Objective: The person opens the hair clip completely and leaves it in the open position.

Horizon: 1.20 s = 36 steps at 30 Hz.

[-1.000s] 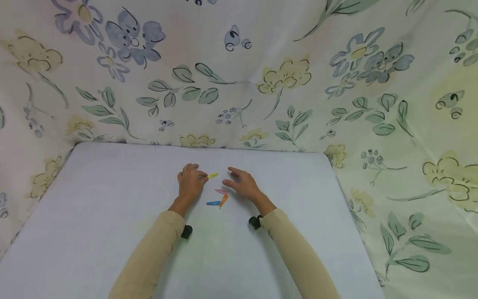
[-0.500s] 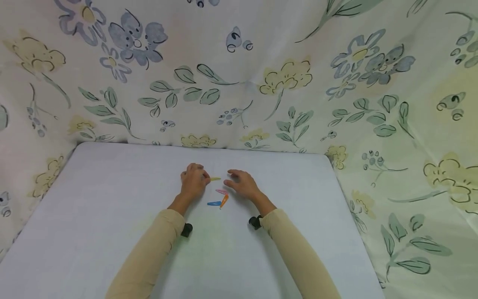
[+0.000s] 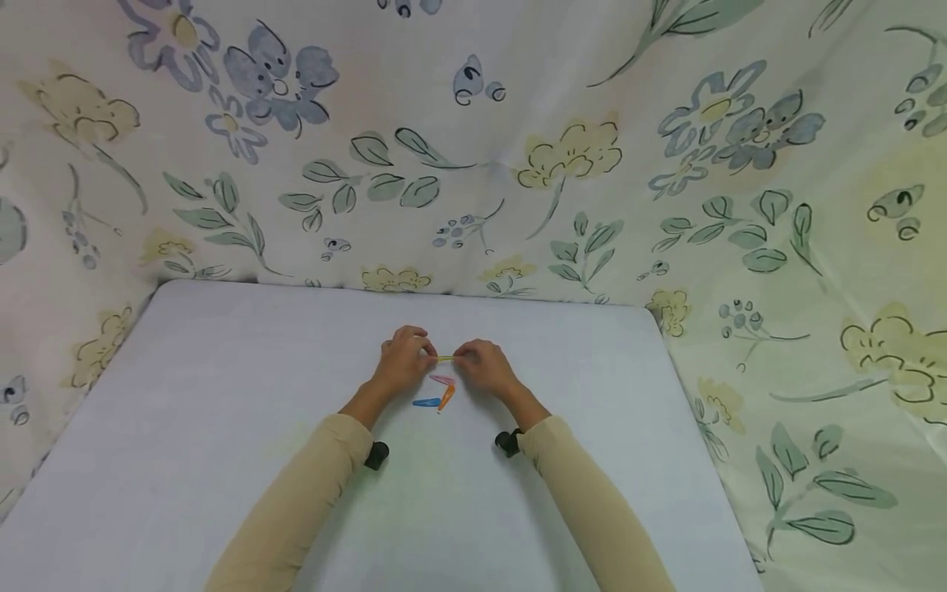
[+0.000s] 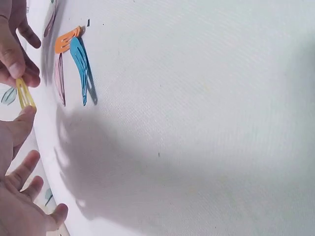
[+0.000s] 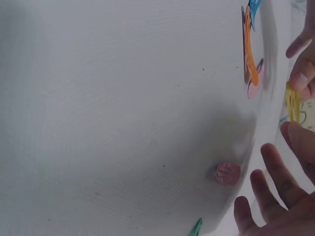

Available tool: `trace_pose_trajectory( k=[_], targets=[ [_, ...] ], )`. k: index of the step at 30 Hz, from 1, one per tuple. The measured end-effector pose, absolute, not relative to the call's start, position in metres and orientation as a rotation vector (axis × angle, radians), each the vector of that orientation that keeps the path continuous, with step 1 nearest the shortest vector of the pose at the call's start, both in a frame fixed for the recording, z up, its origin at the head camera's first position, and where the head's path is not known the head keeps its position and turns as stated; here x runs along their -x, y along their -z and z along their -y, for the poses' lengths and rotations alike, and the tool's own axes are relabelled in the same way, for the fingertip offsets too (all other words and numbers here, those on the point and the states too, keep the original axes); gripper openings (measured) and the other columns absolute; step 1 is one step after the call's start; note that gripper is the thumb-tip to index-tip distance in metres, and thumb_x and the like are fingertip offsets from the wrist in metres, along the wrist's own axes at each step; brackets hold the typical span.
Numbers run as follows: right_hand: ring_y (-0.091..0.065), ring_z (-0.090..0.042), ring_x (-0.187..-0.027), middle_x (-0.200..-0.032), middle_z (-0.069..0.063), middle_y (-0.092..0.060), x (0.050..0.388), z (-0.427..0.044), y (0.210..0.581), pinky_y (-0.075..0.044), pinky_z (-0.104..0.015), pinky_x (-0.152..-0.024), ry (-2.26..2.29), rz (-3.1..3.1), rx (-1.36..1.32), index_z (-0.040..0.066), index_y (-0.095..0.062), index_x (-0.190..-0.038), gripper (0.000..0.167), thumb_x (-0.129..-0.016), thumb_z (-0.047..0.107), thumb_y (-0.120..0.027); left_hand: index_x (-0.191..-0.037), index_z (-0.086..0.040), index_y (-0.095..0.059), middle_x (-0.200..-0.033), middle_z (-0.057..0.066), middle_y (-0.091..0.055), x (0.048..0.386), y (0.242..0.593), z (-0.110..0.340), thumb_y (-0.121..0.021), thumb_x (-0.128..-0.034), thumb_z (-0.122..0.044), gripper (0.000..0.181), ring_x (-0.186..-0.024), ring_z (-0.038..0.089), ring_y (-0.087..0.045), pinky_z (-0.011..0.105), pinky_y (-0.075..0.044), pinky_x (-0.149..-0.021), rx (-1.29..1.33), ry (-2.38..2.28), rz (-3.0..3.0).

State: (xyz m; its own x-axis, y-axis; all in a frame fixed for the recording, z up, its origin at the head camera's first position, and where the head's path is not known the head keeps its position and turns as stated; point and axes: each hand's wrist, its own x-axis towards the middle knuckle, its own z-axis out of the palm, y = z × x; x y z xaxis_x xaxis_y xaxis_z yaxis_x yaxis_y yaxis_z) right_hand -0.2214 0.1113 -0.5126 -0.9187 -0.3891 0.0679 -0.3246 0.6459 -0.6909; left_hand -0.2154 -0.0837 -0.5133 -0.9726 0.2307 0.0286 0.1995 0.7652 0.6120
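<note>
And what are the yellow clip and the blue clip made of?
The yellow clip looks like thin metal with a smooth yellow coating: its slender strips have open slots between them. The blue clip seems the same, thin and slightly curved, blue all over. Plastic can't be ruled out for either.

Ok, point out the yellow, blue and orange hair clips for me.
Yellow hair clip (image 4: 26, 94): left wrist view, middle of its slotted body.
Blue hair clip (image 4: 81, 68): left wrist view, about midway along its length.
Orange hair clip (image 5: 249, 52): right wrist view, about midway along.
</note>
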Motion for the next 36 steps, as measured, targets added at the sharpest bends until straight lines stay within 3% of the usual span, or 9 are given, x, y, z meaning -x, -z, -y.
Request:
trace_pose_trajectory(
  k=[10,14,17,21,25,29,36],
  targets=[
    [-0.059,-0.028,-0.116,-0.114,-0.012,-0.070,0.221,-0.120,0.501,-0.042,-0.046,-0.104,1.253,-2.595,0.496,0.001,-0.074,-0.102,0.013,-0.095,0.008,-0.065,-0.098,0.000,-0.066,-0.135,0.020,-0.051,0.211,0.509,0.088,-0.060,-0.0983,-0.005,0.008,-0.133,0.038,-0.044,0.052,-0.031,-0.112,-0.411,-1.346,-2.651],
    [-0.063,-0.029,-0.086,-0.116,-0.008,-0.067,0.221,-0.126,0.496,-0.053,-0.041,-0.078,1.311,-2.459,0.380,0.005,-0.073,-0.107,0.017,-0.096,0.015,-0.064,-0.101,0.004,-0.065,-0.133,0.022,-0.052,0.207,0.504,0.086,-0.056,-0.1007,-0.006,0.013,-0.132,0.038,-0.045,0.050,-0.031,-0.113,-0.394,-1.459,-2.570],
    [-0.057,-0.039,-0.068,-0.116,-0.008,-0.065,0.221,-0.129,0.493,-0.050,-0.041,-0.060,1.367,-2.367,0.310,0.006,-0.072,-0.108,0.018,-0.097,0.017,-0.063,-0.104,0.005,-0.065,-0.135,0.021,-0.052,0.206,0.502,0.085,-0.055,-0.1021,-0.009,0.018,-0.132,0.039,-0.044,0.051,-0.032,-0.112,-0.371,-1.487,-2.531],
    [-0.057,-0.042,-0.079,-0.121,-0.007,-0.065,0.220,-0.131,0.489,-0.048,-0.045,-0.082,1.433,-2.321,0.289,0.004,-0.072,-0.105,0.016,-0.096,0.014,-0.064,-0.108,0.004,-0.067,-0.140,0.019,-0.051,0.205,0.501,0.084,-0.056,-0.1021,-0.014,0.021,-0.136,0.038,-0.041,0.052,-0.030,-0.113,-0.320,-1.500,-2.500],
    [-0.055,-0.027,-0.112,-0.122,-0.008,-0.066,0.220,-0.131,0.490,-0.033,-0.050,-0.108,1.457,-2.318,0.271,0.004,-0.073,-0.103,0.015,-0.095,0.014,-0.064,-0.109,0.001,-0.070,-0.143,0.017,-0.050,0.207,0.503,0.085,-0.060,-0.1005,-0.018,0.023,-0.139,0.037,-0.037,0.054,-0.026,-0.115,-0.278,-1.512,-2.499],
    [-0.048,-0.025,-0.128,-0.124,-0.009,-0.065,0.220,-0.130,0.489,-0.028,-0.054,-0.112,1.488,-2.301,0.244,0.003,-0.072,-0.103,0.015,-0.095,0.013,-0.064,-0.106,0.000,-0.071,-0.144,0.015,-0.050,0.209,0.504,0.085,-0.061,-0.0999,-0.019,0.022,-0.140,0.036,-0.036,0.055,-0.025,-0.115,-0.238,-1.536,-2.481],
    [-0.051,-0.026,-0.124,-0.124,-0.008,-0.065,0.221,-0.129,0.488,-0.031,-0.051,-0.111,1.510,-2.295,0.190,0.003,-0.072,-0.105,0.016,-0.095,0.014,-0.065,-0.109,0.000,-0.072,-0.144,0.012,-0.051,0.210,0.503,0.086,-0.062,-0.1001,-0.022,0.026,-0.140,0.034,-0.038,0.052,-0.028,-0.114,-0.173,-1.560,-2.447]
  ],
)
